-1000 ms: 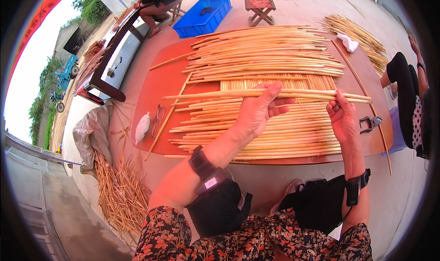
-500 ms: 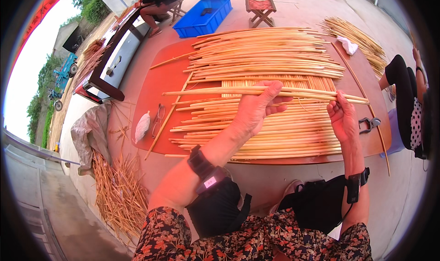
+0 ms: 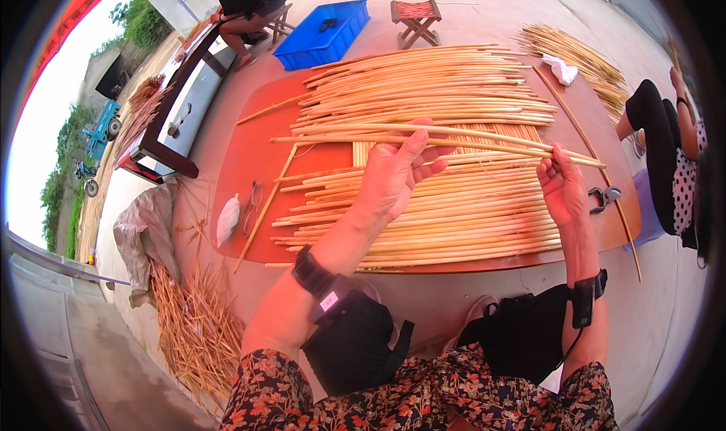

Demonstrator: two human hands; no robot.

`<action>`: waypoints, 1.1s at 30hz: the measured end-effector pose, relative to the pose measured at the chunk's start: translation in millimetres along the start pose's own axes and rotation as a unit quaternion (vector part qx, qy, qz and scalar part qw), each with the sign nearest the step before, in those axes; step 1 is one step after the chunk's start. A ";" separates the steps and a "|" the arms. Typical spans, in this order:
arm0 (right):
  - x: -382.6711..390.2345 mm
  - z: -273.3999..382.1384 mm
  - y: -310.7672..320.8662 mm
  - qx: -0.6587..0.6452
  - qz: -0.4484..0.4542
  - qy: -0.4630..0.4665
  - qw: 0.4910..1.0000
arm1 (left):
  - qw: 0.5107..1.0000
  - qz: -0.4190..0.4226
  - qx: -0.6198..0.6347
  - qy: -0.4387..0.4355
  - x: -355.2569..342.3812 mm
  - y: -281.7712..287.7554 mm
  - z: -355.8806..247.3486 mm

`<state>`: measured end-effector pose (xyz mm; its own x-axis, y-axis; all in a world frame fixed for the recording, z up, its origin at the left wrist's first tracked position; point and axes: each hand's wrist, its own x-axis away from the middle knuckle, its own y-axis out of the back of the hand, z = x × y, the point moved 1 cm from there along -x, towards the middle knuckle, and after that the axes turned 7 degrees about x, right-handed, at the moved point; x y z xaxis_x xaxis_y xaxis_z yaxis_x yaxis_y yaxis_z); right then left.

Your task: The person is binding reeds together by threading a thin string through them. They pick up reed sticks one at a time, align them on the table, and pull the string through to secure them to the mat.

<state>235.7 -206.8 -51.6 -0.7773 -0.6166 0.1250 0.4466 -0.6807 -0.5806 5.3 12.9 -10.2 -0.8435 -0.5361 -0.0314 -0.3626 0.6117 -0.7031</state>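
Two long, pale, slender sticks (image 3: 491, 141) lie across the air above the table, their left ends spread apart and their right ends close together. My left hand (image 3: 397, 170) holds them loosely near the middle, thumb on top and fingers partly curled below. Close to the right ends, my right hand (image 3: 561, 180) pinches the sticks between thumb and fingertips. Beneath them, a woven strip of pale sticks (image 3: 363, 154) shows between a far pile of sticks (image 3: 431, 91) and a near pile of sticks (image 3: 439, 219), all on the red table (image 3: 257, 144).
Pruning shears (image 3: 603, 198), glasses (image 3: 253, 208) and a white bundle (image 3: 228, 219) lie on the table. Beyond stand a blue crate (image 3: 321, 38) and a folding stool (image 3: 416, 23). Scrap stalks (image 3: 197, 317) heap at the left. Other people sit at far left and right.
My left hand has shifted a little left along the sticks. Their left ends, close together before, are now fanned apart. My right hand keeps its pinch; the whole view has shifted slightly.
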 end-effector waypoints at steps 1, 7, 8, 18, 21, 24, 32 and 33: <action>-0.2 -0.1 0.3 -0.005 0.008 0.002 1.000 | 1.000 0.000 -0.002 -0.003 -0.4 -0.2 -0.3; -2.2 2.9 0.5 -0.009 -0.021 -0.002 1.000 | 0.999 -0.010 -0.045 -0.010 -1.2 4.9 -4.4; -1.9 3.1 -0.4 -0.011 0.009 -0.002 1.000 | 0.999 -0.019 -0.043 -0.013 -1.3 6.3 -5.2; 4.6 4.6 -7.7 -0.022 -0.005 0.009 1.000 | 0.997 -0.048 -0.060 -0.026 -3.5 6.1 -4.2; 4.4 5.0 -10.3 -0.028 -0.001 0.007 1.000 | 0.996 -0.047 -0.075 -0.015 -4.2 5.6 -5.1; 2.5 5.2 -8.3 -0.032 0.001 0.008 0.999 | 0.993 -0.061 -0.100 0.002 -4.2 5.9 -4.6; 3.7 6.1 -9.0 -0.031 0.004 0.008 0.999 | 0.991 -0.063 -0.119 0.007 -2.8 2.3 1.7; 4.7 6.1 -10.6 -0.028 0.004 0.006 1.000 | 0.991 -0.065 -0.121 0.009 -2.1 1.4 3.4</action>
<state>230.1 -204.9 -39.9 -0.7789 -0.6172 0.1111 0.4272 -0.6520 -0.6264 7.9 12.9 -13.6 -0.7898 -0.6102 0.0625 -0.5509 0.6608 -0.5098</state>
